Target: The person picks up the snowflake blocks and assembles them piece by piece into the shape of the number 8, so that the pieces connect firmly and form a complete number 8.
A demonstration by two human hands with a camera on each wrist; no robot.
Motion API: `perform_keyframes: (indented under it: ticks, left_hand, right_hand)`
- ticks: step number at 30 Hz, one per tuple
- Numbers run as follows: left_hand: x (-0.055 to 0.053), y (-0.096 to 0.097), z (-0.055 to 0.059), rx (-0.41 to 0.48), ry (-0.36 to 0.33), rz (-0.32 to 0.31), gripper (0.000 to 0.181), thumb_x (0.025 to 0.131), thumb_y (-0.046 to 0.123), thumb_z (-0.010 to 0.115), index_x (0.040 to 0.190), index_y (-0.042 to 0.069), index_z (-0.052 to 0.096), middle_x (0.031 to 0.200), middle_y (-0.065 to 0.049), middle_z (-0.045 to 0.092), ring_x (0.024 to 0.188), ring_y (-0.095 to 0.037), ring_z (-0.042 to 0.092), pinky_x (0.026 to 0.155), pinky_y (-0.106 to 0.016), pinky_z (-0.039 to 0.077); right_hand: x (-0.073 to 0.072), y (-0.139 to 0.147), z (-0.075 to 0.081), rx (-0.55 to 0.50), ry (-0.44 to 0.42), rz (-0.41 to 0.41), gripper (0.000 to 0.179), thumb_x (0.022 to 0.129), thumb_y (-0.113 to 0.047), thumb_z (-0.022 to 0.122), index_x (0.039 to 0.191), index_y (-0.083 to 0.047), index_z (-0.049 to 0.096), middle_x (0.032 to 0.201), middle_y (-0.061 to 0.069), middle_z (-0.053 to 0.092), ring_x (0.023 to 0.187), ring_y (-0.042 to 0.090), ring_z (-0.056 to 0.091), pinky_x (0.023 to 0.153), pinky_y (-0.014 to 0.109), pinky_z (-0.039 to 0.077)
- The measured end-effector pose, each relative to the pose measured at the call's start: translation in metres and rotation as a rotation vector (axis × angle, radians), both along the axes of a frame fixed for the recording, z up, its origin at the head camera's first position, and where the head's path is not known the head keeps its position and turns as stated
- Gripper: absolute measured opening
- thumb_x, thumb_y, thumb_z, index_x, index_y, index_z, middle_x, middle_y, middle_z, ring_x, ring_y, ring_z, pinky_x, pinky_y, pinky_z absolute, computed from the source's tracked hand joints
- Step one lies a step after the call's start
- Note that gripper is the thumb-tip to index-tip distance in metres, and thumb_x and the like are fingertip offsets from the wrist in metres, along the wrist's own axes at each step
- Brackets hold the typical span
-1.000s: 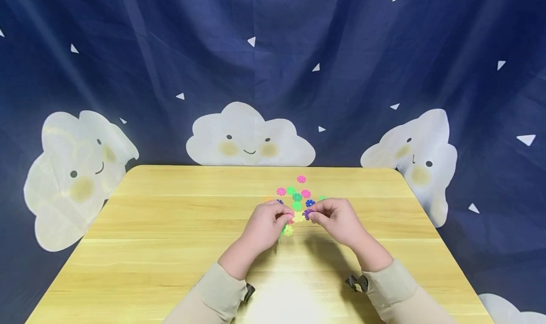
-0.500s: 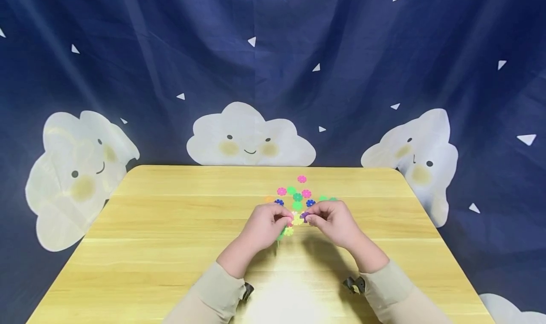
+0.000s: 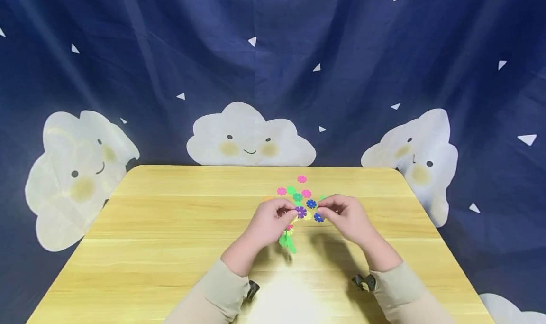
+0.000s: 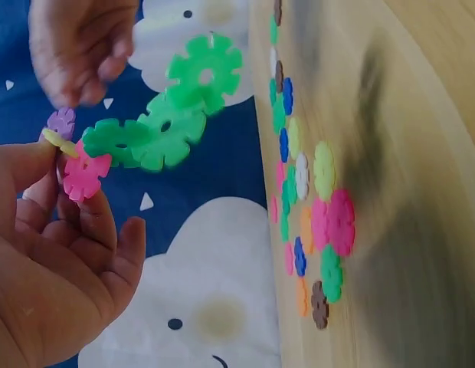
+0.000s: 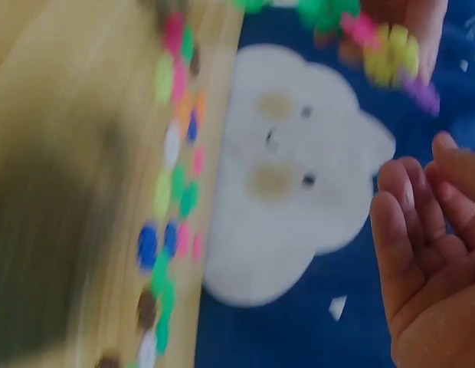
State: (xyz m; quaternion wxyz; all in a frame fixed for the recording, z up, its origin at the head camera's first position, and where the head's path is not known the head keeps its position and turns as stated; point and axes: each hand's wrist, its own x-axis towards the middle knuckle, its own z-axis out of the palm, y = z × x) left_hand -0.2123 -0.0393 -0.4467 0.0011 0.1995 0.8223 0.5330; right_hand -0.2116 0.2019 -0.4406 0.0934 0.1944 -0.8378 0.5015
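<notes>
My left hand [image 3: 271, 222] pinches a chain of interlocking plastic snowflake discs, held up above the table. In the left wrist view a yellow disc [image 4: 60, 142] sits at the fingertips, with a pink disc [image 4: 86, 172] beside it. Several green discs [image 4: 172, 132] hang off that pink one in a row. A purple disc [image 4: 61, 120] is joined at the yellow end; it faces the head camera. My right hand [image 3: 347, 219] is just to the right, apart from the chain, its fingers loosely bent and holding nothing in the blurred right wrist view.
Several loose discs lie scattered on the wooden table [image 3: 170, 248] beyond the hands, among them a pink disc [image 3: 302, 179] and a blue disc [image 3: 311, 204]. A dark blue cloth [image 3: 273, 68] with printed clouds hangs behind the table's far edge.
The right hand has let go of the purple disc and moved right. The purple disc now sits on the chain, which the left hand has turned, its green end swinging down.
</notes>
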Motion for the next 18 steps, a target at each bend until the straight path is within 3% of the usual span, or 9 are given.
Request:
perform_keyframes:
  ticks: [3,7,11,14,18]
  left_hand:
    - [-0.003,-0.005,-0.001,0.045,-0.054,0.024,0.008,0.102,0.012,0.07,0.104,0.006,0.075,0.082,0.002,0.064,0.072,-0.012,0.057,0.068,-0.028,0.053]
    - [-0.005,-0.009,-0.001,0.102,-0.08,0.042,0.008,0.101,0.008,0.068,0.105,0.003,0.074,0.082,-0.001,0.063,0.075,-0.014,0.054,0.067,-0.026,0.05]
    - [-0.007,-0.01,0.0,0.158,-0.103,0.064,0.008,0.101,0.004,0.068,0.103,-0.001,0.074,0.088,-0.004,0.068,0.077,-0.015,0.055,0.07,-0.026,0.05]
    - [-0.008,-0.01,-0.001,0.196,-0.14,0.083,0.008,0.101,0.004,0.068,0.101,-0.002,0.073,0.092,-0.005,0.071,0.08,-0.014,0.057,0.075,-0.027,0.052]
    - [-0.009,-0.009,-0.001,0.247,-0.17,0.104,0.008,0.101,0.003,0.067,0.1,-0.003,0.072,0.096,-0.008,0.072,0.084,-0.013,0.06,0.081,-0.031,0.054]
  right_hand:
    - [-0.006,0.02,-0.004,0.076,-0.004,-0.107,0.006,0.094,0.001,0.078,0.099,0.004,0.078,0.084,0.012,0.077,0.069,0.012,0.069,0.055,0.025,0.054]
    - [-0.013,0.043,-0.014,0.26,-0.058,-0.203,0.007,0.095,-0.003,0.078,0.099,0.002,0.079,0.085,0.008,0.076,0.07,0.015,0.065,0.061,0.028,0.054]
    - [-0.013,0.058,-0.022,0.468,-0.174,-0.258,0.015,0.097,-0.016,0.078,0.098,-0.001,0.079,0.087,0.006,0.076,0.073,0.018,0.063,0.064,0.036,0.053]
    - [-0.011,0.065,-0.029,0.611,-0.276,-0.29,0.026,0.097,-0.029,0.079,0.083,-0.007,0.076,0.074,0.0,0.069,0.066,0.017,0.058,0.058,0.037,0.048]
    - [-0.009,0.069,-0.038,0.75,-0.384,-0.337,0.048,0.092,-0.045,0.08,0.061,-0.017,0.058,0.058,-0.004,0.048,0.054,0.018,0.046,0.051,0.035,0.037]
